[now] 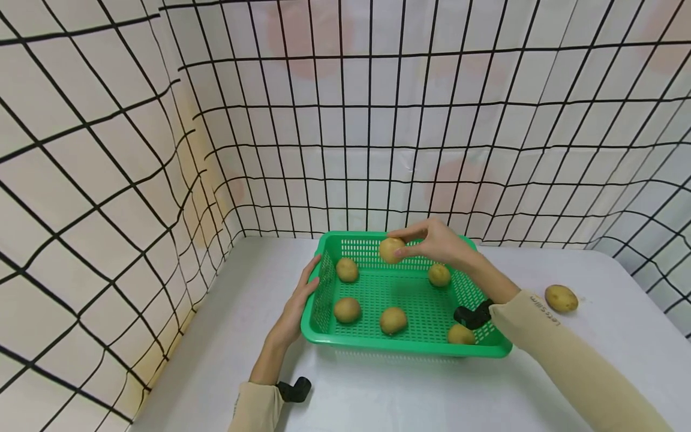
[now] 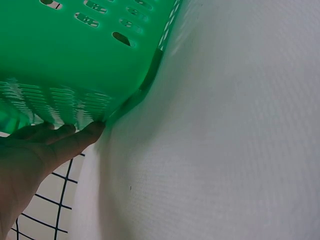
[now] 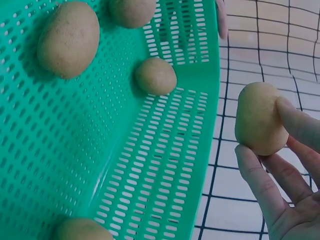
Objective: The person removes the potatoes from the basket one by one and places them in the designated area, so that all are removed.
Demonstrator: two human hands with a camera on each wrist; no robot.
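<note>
A potato [image 1: 391, 250] is pinched between the thumb and fingertips of my right hand [image 1: 434, 243], held up over the back part of a green plastic basket [image 1: 407, 348]. In the right wrist view the same potato [image 3: 261, 119] shows clear of the basket wall. My left hand [image 1: 294, 306] rests against the basket's left side; in the left wrist view its extended fingers [image 2: 75, 142] touch the slotted wall from outside. Several potatoes lie apart inside the basket, among them one at front middle [image 1: 393, 320], one at back left [image 1: 347, 270] and one at back right [image 1: 439, 275].
A single potato [image 1: 561, 298] lies on the white tabletop [image 1: 216, 336] to the right of the basket. Black grid netting [image 1: 356, 144] over pale sheeting stands behind the table and along both sides. Under my right wrist another potato [image 1: 461, 334] sits in the basket's front right corner.
</note>
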